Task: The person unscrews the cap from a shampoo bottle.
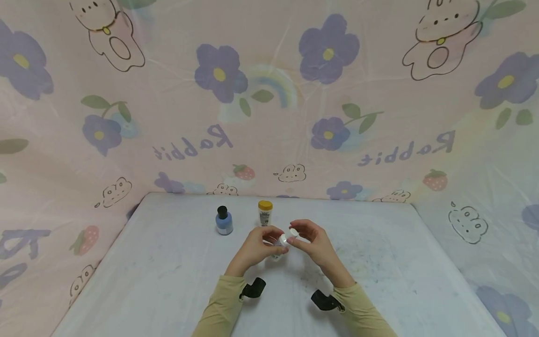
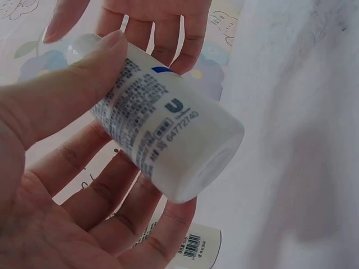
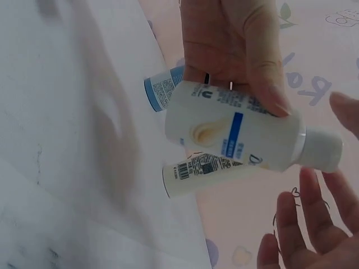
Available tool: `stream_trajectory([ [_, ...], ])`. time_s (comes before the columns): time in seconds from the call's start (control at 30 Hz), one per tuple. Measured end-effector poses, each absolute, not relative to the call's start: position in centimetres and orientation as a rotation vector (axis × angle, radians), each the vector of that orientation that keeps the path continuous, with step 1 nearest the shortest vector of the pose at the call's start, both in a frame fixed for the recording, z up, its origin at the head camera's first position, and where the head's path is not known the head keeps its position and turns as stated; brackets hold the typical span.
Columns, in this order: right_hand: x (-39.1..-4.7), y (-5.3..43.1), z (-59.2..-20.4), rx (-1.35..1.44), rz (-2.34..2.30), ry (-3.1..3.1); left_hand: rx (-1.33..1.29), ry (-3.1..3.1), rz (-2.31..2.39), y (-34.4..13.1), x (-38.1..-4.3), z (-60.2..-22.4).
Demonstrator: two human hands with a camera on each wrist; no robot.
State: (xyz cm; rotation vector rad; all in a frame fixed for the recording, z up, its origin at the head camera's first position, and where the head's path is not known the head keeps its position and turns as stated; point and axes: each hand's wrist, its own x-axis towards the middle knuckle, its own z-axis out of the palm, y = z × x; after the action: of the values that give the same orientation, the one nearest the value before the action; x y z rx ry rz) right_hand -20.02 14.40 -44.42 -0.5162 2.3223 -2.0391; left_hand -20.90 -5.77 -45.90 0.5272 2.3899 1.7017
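A small white bottle (image 3: 224, 126) with a white screw cap (image 3: 322, 148) and a blue label stripe is held tilted above the table. My left hand (image 1: 258, 245) grips its body, thumb on one side and fingers on the other, as the left wrist view shows. My right hand (image 1: 313, 241) is at the capped end. In the right wrist view its fingertips (image 3: 307, 176) are right at the cap's edge, while the thumb stands apart from it with a gap. The cap sits on the bottle's neck.
Behind the hands stands a cream tube with a yellow cap (image 1: 265, 205). To its left is a blue bottle (image 1: 224, 222) with a black cap. A white-covered table (image 1: 168, 281) lies beneath, with a patterned curtain (image 1: 269, 117) behind and at both sides.
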Motion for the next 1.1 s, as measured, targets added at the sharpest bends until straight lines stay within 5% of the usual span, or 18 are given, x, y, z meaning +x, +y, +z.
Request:
stream_trajectory([
  [0.33,-18.7,13.4,-42.4,-0.199,-2.149,2.332,0.519,2.392,1.715,-5.7,-20.7,-45.9],
  [1.1,-20.0,14.6,-45.3,-0.253,-2.100,2.391,0.518,2.394,1.693,-5.6,-20.9,-45.7],
])
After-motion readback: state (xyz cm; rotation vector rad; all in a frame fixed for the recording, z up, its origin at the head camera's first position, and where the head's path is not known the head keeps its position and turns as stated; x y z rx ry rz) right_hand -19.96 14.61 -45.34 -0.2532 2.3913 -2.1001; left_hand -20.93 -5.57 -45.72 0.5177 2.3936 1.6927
